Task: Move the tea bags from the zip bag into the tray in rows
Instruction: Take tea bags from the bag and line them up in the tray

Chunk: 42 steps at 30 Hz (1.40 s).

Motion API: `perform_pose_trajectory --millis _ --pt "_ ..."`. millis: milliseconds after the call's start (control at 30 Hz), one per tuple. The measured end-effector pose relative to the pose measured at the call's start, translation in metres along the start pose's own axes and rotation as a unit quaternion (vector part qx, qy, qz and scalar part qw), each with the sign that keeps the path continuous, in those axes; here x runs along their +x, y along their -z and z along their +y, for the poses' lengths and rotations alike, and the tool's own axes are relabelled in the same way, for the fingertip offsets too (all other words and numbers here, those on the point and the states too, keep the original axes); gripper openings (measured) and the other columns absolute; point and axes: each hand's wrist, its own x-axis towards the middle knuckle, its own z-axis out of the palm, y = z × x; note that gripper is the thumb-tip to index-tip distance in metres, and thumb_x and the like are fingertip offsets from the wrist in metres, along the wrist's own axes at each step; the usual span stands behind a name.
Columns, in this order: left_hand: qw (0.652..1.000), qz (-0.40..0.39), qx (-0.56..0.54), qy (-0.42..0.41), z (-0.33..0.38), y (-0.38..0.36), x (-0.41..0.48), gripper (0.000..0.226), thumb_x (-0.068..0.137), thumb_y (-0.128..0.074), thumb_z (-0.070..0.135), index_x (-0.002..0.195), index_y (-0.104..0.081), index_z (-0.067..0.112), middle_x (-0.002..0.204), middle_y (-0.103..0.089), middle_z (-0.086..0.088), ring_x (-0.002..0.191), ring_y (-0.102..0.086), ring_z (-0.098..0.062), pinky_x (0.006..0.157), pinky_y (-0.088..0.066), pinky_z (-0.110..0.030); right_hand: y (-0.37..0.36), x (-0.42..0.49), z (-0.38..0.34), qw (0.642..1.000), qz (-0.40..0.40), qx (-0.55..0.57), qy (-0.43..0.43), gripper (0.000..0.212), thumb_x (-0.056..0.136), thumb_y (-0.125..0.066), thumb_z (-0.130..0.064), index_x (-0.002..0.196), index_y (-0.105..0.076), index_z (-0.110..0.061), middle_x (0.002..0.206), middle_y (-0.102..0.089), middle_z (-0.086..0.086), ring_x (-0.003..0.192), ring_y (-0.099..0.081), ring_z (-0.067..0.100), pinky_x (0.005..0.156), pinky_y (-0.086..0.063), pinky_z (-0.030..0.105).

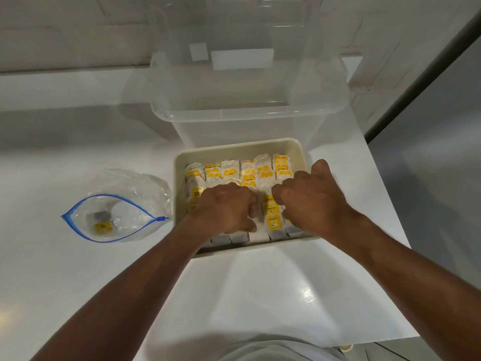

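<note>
Resting side by side, close but not touching, the left hand (226, 207) and the right hand (309, 194) sit on top of the white paper tea bags with yellow tags (263, 170). Both hands have bent fingers, and the tips are hidden down among the bags — so I cannot tell if they pinch one or just press.

The tea bags fill the cream plastic tray with rounded corners (242, 151) in neat rows, packed tight and lying over each other.

Left of the tray, near it, lies the clear plastic zip bag with a blue zip (145, 188). Its mouth is wide open — a single tea bag (101, 225) lies inside.

Just behind the tray stands a big see-through plastic tub (247, 113). Everything rests on a shiny white counter (78, 282). A grey metal wall (429, 152) rises on the right side.
</note>
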Motion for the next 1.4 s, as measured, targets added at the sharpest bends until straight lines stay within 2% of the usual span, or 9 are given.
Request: perform_pose_trajectory --millis 100,167,267,400,500,633,1100,1200,1400 --pt "0.999 0.003 0.042 -0.019 0.004 -0.006 -0.004 0.045 0.068 -0.075 0.062 0.099 -0.056 0.035 0.101 -0.063 0.011 0.102 -0.059 -0.017 0.078 -0.043 -0.031 0.003 0.005 -0.008 0.997 -0.071 0.041 0.010 0.025 0.085 -0.061 -0.050 0.093 -0.045 -0.033 0.095 -0.064 -0.008 0.095 -0.058 0.019 0.085 -0.022 0.043" --pt "0.996 0.028 0.081 -0.027 0.010 -0.010 -0.004 0.049 0.072 -0.075 0.061 0.105 -0.054 0.033 0.109 -0.062 0.007 0.106 -0.059 -0.019 0.075 -0.037 -0.030 -0.003 0.008 -0.014 0.995 -0.085 0.040 0.018 0.035 0.080 -0.064 -0.057 0.100 -0.052 -0.031 0.098 -0.065 -0.009 0.100 -0.056 0.019 0.087 -0.019 0.044" --pt "0.995 0.045 0.084 -0.018 0.013 -0.012 -0.001 0.048 0.076 -0.074 0.057 0.111 -0.053 0.031 0.113 -0.062 0.005 0.109 -0.059 -0.021 0.074 -0.034 -0.031 -0.011 0.011 -0.017 0.996 -0.086 0.024 0.015 0.042 0.078 -0.068 -0.056 0.108 -0.058 -0.029 0.101 -0.067 -0.007 0.103 -0.056 0.021 0.094 -0.019 0.047" --pt "0.996 0.047 0.070 -0.020 0.012 -0.013 0.001 0.038 0.077 -0.076 0.051 0.105 -0.057 0.032 0.109 -0.063 0.006 0.107 -0.059 -0.021 0.073 -0.036 -0.031 -0.015 0.014 -0.017 0.998 -0.068 0.005 0.010 0.041 0.081 -0.068 -0.051 0.112 -0.059 -0.026 0.102 -0.068 -0.005 0.104 -0.058 0.023 0.100 -0.022 0.050" --pt "0.996 0.055 0.072 -0.020 0.011 -0.013 0.002 0.031 0.078 -0.074 0.048 0.096 -0.056 0.032 0.107 -0.064 0.006 0.104 -0.060 -0.022 0.072 -0.036 -0.031 -0.017 0.015 -0.018 0.998 -0.061 0.006 0.005 0.042 0.080 -0.069 -0.053 0.112 -0.059 -0.027 0.102 -0.068 -0.005 0.103 -0.059 0.023 0.098 -0.021 0.048" --pt "0.995 0.074 0.066 -0.019 0.010 -0.012 0.005 0.024 0.081 -0.071 0.043 0.098 -0.058 0.031 0.108 -0.065 0.004 0.105 -0.060 -0.023 0.071 -0.037 -0.030 -0.017 0.014 -0.017 0.999 -0.049 0.007 0.001 0.037 0.083 -0.066 -0.049 0.112 -0.059 -0.026 0.101 -0.068 -0.005 0.102 -0.059 0.023 0.098 -0.021 0.047" --pt "0.997 0.075 0.026 -0.014 0.002 -0.013 0.003 0.033 0.076 -0.073 0.051 0.086 -0.047 0.033 0.100 -0.063 0.006 0.098 -0.059 -0.021 0.068 -0.036 -0.031 -0.011 0.015 -0.014 0.999 -0.041 -0.021 -0.014 0.034 0.086 -0.061 -0.052 0.109 -0.056 -0.028 0.099 -0.068 -0.006 0.099 -0.061 0.020 0.094 -0.022 0.047" --pt "0.996 0.082 0.013 -0.015 0.000 -0.006 0.000 0.032 0.076 -0.073 0.050 0.084 -0.046 0.033 0.099 -0.063 0.005 0.097 -0.057 -0.021 0.069 -0.036 -0.030 -0.006 0.014 -0.012 0.999 -0.032 -0.016 -0.014 0.033 0.085 -0.061 -0.054 0.105 -0.054 -0.028 0.095 -0.067 -0.006 0.095 -0.061 0.020 0.087 -0.019 0.044" --pt "0.991 0.131 -0.005 -0.014 -0.011 0.011 -0.010 0.029 0.077 -0.070 0.053 0.084 -0.048 0.035 0.084 -0.057 0.012 0.094 -0.058 -0.017 0.070 -0.040 -0.029 0.005 0.016 -0.010 0.992 0.000 0.120 -0.037 0.036 0.084 -0.057 -0.063 0.084 -0.043 -0.030 0.080 -0.063 -0.012 0.083 -0.062 0.013 0.082 -0.027 0.038"
